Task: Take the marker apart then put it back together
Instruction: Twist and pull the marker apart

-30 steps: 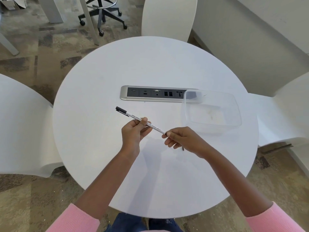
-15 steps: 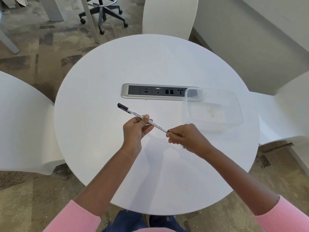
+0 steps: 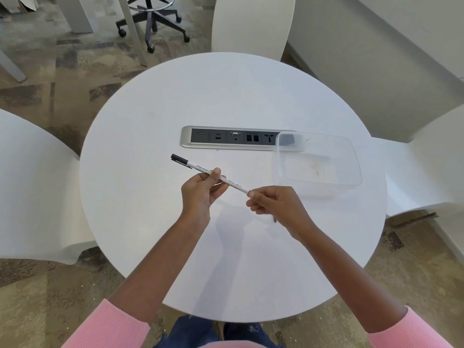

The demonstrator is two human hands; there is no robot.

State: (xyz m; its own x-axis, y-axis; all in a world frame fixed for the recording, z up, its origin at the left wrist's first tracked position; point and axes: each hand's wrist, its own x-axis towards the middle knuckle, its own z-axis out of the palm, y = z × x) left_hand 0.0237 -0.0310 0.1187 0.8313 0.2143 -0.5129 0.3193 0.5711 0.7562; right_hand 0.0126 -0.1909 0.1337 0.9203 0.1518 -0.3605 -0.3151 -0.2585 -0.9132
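Observation:
A thin white marker (image 3: 200, 168) with a black cap (image 3: 178, 159) at its far-left end is held level above the round white table (image 3: 140, 136). My left hand (image 3: 200, 194) grips the barrel near its middle, thumb on top. My right hand (image 3: 273, 204) pinches the barrel's right end with its fingertips. A short dark piece (image 3: 275, 219) pokes out below my right hand; what it is cannot be told.
A clear plastic container (image 3: 351, 156) lies on the table just right of my hands. A silver socket strip (image 3: 185, 140) is set into the table's middle. White chairs stand left, right and behind, and an office stool is on the carpet beyond.
My right hand's fingers have curled in tighter at the marker's right end. Both hands and the marker have stayed in nearly the same place.

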